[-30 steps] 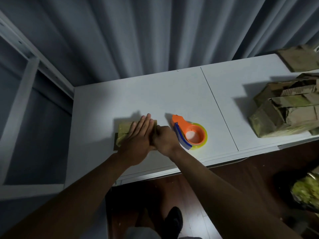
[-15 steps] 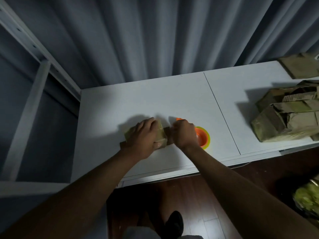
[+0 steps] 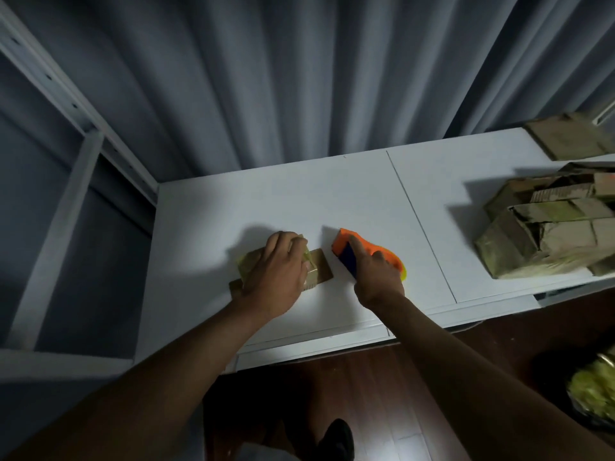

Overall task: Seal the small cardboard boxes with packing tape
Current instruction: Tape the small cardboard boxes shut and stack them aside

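On the white tabletop point(image 3: 299, 201), which is carrying everything in view, you are working near the front edge. Well to your right, the heap of unsealed brown cardboard boxes point(image 3: 545, 234) is waiting; judging by it, most of the task is not yet done. Just left of centre, the small brown cardboard box point(image 3: 316, 266) with glossy tape across its top is sitting flat on the tabletop, one flap lying out to the right. Just beside it, apart from it, the orange plastic tape dispenser point(image 3: 372, 252) with a blue blade guard and a yellow roll is resting on the surface.

Your left hand point(image 3: 278, 277) is lying over the box, fingers curled round its far edge and holding it. Your right hand point(image 3: 374, 277) is closing round the dispenser, index finger along the top.

Risk: lifting the dispenser while tape is clinging to the box is likely to drag the light box sideways; whether a strip is joining them cannot be told. A loose left-hand hold is likely to let the flap spring up and wrinkle the seal.
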